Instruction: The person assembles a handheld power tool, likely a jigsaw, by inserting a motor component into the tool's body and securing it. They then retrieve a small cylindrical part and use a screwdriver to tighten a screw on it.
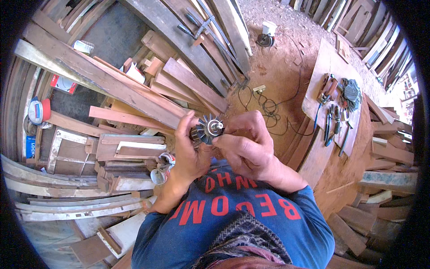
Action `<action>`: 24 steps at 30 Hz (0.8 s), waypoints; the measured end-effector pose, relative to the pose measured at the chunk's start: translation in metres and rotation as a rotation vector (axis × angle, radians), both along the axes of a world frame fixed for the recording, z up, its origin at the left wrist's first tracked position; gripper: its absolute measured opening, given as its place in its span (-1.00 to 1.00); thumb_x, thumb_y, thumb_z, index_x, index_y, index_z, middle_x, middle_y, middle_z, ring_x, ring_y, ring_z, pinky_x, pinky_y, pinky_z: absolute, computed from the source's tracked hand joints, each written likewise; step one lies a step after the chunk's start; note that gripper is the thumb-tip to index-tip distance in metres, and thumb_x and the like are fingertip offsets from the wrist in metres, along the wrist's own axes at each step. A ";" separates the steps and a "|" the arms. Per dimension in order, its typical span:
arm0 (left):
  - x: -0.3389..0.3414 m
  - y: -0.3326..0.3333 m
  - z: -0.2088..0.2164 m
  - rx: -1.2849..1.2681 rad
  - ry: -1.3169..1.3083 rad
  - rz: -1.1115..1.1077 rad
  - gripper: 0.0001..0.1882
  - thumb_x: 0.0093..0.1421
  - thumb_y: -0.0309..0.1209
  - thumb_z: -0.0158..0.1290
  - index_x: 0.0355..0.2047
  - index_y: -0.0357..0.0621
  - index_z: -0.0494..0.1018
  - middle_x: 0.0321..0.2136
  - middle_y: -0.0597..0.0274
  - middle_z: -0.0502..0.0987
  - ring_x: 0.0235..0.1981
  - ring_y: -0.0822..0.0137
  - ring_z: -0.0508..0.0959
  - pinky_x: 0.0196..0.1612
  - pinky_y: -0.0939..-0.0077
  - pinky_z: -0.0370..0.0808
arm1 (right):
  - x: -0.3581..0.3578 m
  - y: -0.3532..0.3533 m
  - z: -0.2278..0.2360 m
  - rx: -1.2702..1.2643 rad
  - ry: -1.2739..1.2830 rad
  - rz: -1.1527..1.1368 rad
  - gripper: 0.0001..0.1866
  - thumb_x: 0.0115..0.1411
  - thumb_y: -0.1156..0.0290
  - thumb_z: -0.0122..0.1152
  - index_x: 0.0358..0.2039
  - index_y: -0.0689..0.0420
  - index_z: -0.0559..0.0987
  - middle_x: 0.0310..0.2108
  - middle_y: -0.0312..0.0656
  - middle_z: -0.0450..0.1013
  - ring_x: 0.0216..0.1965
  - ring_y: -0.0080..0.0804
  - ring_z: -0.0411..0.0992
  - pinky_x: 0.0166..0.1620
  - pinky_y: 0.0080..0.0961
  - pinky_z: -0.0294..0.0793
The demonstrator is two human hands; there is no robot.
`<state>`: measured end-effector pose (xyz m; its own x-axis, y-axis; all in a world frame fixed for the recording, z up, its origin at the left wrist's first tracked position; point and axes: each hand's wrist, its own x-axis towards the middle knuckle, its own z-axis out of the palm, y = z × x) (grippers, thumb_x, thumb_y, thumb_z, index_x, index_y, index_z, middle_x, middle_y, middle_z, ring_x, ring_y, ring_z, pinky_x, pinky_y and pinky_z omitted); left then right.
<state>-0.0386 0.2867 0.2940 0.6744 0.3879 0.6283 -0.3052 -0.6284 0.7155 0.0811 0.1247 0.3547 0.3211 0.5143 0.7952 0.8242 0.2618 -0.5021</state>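
Close to my chest, my left hand [187,150] is wrapped round a motor armature [204,133], thumb on one side and fingers below. Its dark finned fan and a shiny metal bearing with a short shaft face up toward me. Most of the armature's body is hidden by the hand. My right hand [248,145] is closed at the armature's right side, thumb and fingertips pinched by the bearing. Whether those fingertips grip the armature itself or a small part is hidden.
Timber boards [192,80] lean and lie on the left, with a clamp [208,24] on them. At right, a board [313,101] bears hand tools [331,123] and a grey-green cloth [350,95]. A black cable [268,107] coils on the dusty floor near a white bucket [269,28].
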 end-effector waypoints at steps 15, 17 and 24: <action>-0.014 0.014 0.024 0.235 -0.072 -0.120 -0.45 0.40 -0.53 0.23 0.32 0.13 0.34 -0.05 -0.13 0.58 -0.13 -0.09 0.68 -0.14 0.12 0.65 | -0.014 0.006 -0.004 0.025 -0.064 -0.151 -0.47 0.02 0.36 0.65 0.04 0.15 0.73 -0.14 -0.14 0.55 -0.17 -0.19 0.49 -0.13 -0.25 0.45; -0.015 0.013 0.027 0.280 -0.078 -0.097 -0.41 0.35 -0.57 0.26 0.31 0.15 0.35 -0.05 -0.14 0.58 -0.14 -0.10 0.69 -0.16 0.13 0.66 | -0.015 0.005 -0.005 0.025 -0.079 -0.146 -0.47 0.01 0.37 0.65 0.04 0.14 0.74 -0.12 -0.15 0.55 -0.16 -0.18 0.48 -0.12 -0.25 0.44; -0.016 0.016 0.024 0.353 -0.069 -0.049 -0.29 0.22 -0.67 0.32 0.30 0.17 0.35 -0.04 -0.13 0.58 -0.14 -0.11 0.70 -0.17 0.16 0.67 | -0.014 0.005 -0.008 0.011 -0.035 0.007 -0.53 0.03 0.50 0.58 0.02 0.13 0.75 -0.10 -0.16 0.56 -0.14 -0.19 0.49 -0.10 -0.26 0.44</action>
<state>-0.0541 0.3025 0.3185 0.6384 0.1068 0.7622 -0.3812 -0.8165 0.4336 0.0667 0.1295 0.3470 0.2896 0.5075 0.8115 0.8392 0.2730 -0.4703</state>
